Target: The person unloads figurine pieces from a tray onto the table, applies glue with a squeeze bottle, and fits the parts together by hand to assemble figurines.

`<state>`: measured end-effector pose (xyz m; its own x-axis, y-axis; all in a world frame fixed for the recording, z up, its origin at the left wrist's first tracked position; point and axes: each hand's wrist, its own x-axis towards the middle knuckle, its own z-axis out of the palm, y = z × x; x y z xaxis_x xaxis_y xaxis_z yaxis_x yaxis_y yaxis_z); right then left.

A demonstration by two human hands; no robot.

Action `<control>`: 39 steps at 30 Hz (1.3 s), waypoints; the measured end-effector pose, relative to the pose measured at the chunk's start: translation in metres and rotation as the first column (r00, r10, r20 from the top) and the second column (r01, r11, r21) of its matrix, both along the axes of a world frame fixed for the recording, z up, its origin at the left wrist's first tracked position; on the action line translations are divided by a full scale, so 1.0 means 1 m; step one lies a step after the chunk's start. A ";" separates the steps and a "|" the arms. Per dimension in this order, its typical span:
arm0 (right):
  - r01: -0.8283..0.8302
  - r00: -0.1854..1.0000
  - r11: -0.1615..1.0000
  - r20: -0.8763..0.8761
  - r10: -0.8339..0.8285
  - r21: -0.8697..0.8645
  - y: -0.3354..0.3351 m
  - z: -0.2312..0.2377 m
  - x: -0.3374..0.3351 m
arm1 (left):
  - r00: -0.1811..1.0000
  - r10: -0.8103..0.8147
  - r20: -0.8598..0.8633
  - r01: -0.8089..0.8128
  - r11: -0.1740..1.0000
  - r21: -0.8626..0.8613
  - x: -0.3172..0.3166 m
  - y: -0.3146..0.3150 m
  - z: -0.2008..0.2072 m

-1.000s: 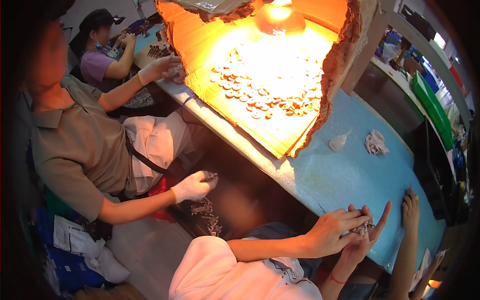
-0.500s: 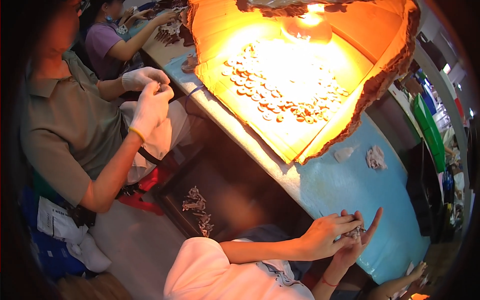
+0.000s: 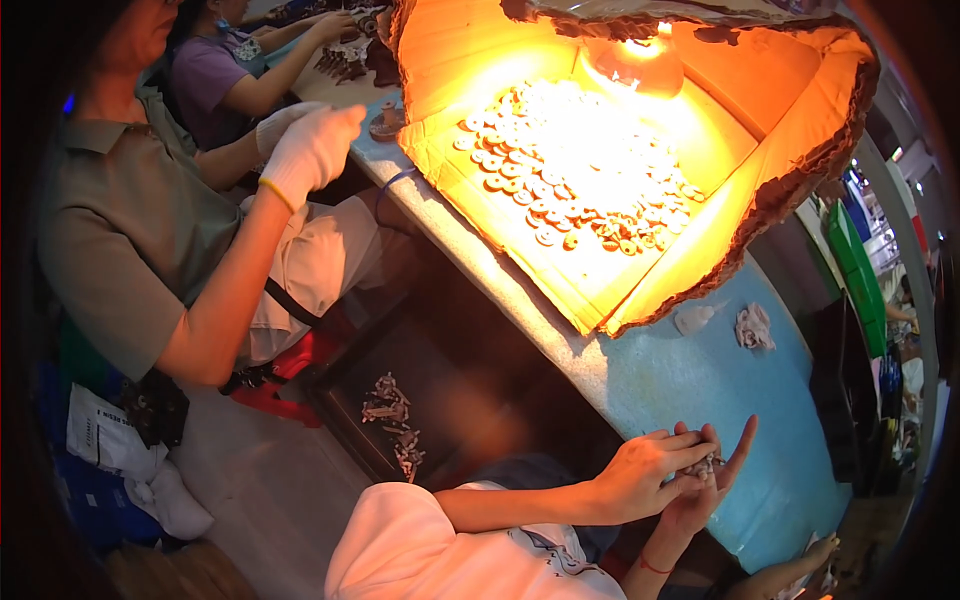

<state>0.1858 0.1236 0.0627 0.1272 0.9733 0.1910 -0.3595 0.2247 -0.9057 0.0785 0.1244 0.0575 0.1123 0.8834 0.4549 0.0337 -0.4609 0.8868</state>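
Observation:
My left hand (image 3: 630, 479) reaches across from the left, its fingers bent and closed over my right hand (image 3: 690, 512). A cluster of small greyish pieces (image 3: 709, 464) is pinched between the two, partly covered by fingers; their exact kind is too small to tell. On my right hand one finger stands up straight while the others curl round the pieces. A thin red string circles that wrist. Both hands are raised beside the edge of the light-blue tabletop (image 3: 760, 420).
Under a bright lamp (image 3: 640, 65), a cut-open cardboard box (image 3: 570, 300) holds many small round pieces. A crumpled cloth (image 3: 753, 327) lies on the table. Below stands a dark tray (image 3: 345, 420) with small pieces. A co-worker's gloved hand (image 3: 315, 155) is at left; another person's hand (image 3: 815, 553) shows lower right.
The co-worker's gloved hands have lifted and shifted toward the box. My hands keep nearly the same pose round the pieces. The whole view has shifted slightly.

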 end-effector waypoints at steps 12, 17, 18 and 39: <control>0.039 0.998 0.998 0.041 -0.037 -0.051 -0.003 0.005 -0.013 | 0.999 -0.043 -0.008 0.042 0.998 -0.045 -0.013 0.000 0.002; 0.060 0.998 0.997 0.026 -0.058 -0.048 -0.002 0.005 -0.009 | 0.997 -0.079 0.000 0.079 0.996 -0.034 -0.009 0.003 0.003; 0.064 0.998 0.997 0.023 -0.063 -0.049 -0.002 0.005 -0.007 | 0.997 -0.079 -0.005 0.078 0.996 -0.032 -0.007 0.004 0.003; 0.063 0.997 0.991 -0.035 -0.067 -0.115 0.003 0.005 0.046 | 0.934 -0.274 0.227 0.344 0.859 -0.379 0.030 0.014 -0.005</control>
